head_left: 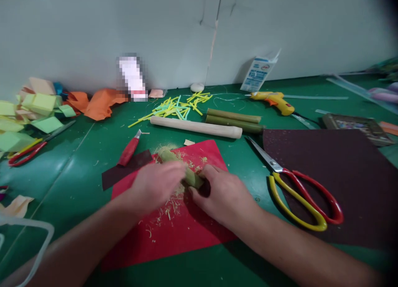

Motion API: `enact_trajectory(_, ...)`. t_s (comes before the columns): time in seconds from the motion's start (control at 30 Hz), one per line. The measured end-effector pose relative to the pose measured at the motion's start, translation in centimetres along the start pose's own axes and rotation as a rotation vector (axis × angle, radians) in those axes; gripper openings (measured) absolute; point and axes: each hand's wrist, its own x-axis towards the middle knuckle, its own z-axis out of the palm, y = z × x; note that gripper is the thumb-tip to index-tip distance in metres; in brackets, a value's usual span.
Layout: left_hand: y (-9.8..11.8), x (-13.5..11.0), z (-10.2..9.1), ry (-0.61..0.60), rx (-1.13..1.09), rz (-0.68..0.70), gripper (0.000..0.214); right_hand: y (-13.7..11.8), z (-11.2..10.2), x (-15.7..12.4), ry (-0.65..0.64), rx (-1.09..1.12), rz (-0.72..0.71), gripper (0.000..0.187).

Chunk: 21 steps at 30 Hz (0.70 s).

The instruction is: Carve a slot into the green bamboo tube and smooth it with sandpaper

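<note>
A short green bamboo piece [193, 178] lies slantwise over a red sheet [192, 233]. My right hand [228, 193] pinches its near end between thumb and fingers. Across the middle of the bamboo is my left hand [158, 183], smeared by motion; its fingers are too blurred to show whether they grip or only touch. Pale shavings [169, 208] are scattered on the sheet around both hands. Beyond my left hand, a red-handled craft knife [129, 149] rests on a small dark strip [116, 175].
Large scissors [292, 177] lie at right by a dark brown sheet [336, 175]. Behind are a pale stick [195, 127], green bamboo pieces [233, 123], yellow straw bits [168, 110], a yellow glue gun [273, 101] and a phone [133, 77]. Folded paper [40, 104] piles up at left.
</note>
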Motion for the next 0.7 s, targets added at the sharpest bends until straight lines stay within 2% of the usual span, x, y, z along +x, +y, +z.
enact_trajectory(0.07,-0.04,0.08,-0.08,0.079,0.036,-0.071,0.024,-0.04,0.03,0.00,0.009,-0.006,0.008,0.017)
enact_trajectory(0.1,-0.03,0.12,-0.11,0.072,0.043,-0.078,0.024,-0.06,0.05,-0.01,0.012,-0.007,0.008,0.017)
enact_trajectory(0.2,0.08,0.15,-0.10,-0.047,0.009,0.026,0.026,-0.11,0.07,-0.07,0.003,0.001,0.012,0.016)
enact_trajectory(0.23,0.08,0.14,-0.08,-0.053,0.001,0.043,0.025,-0.11,0.07,-0.09,0.002,0.005,0.019,0.016)
enact_trajectory(0.33,0.02,0.09,0.01,0.101,0.044,-0.055,0.022,-0.12,0.05,-0.13,0.019,0.007,0.028,0.017)
enact_trajectory(0.37,0.08,0.08,0.04,0.111,0.058,-0.070,0.021,-0.11,0.06,-0.13,0.023,0.005,0.024,0.017)
enact_trajectory(0.5,0.38,0.05,0.08,-0.080,0.026,0.051,0.025,-0.05,0.13,-0.10,0.010,0.005,0.026,0.015)
enact_trajectory(0.53,0.27,0.06,0.03,-0.069,0.026,0.059,0.024,-0.03,0.15,-0.09,0.008,0.006,0.032,0.015)
enact_trajectory(0.63,-0.13,0.13,-0.19,0.096,0.072,-0.061,0.022,-0.04,0.14,-0.07,0.010,0.005,0.032,0.018)
enact_trajectory(0.7,0.19,0.22,-0.23,0.070,0.073,-0.067,0.024,-0.07,0.11,-0.08,0.007,-0.002,0.008,0.017)
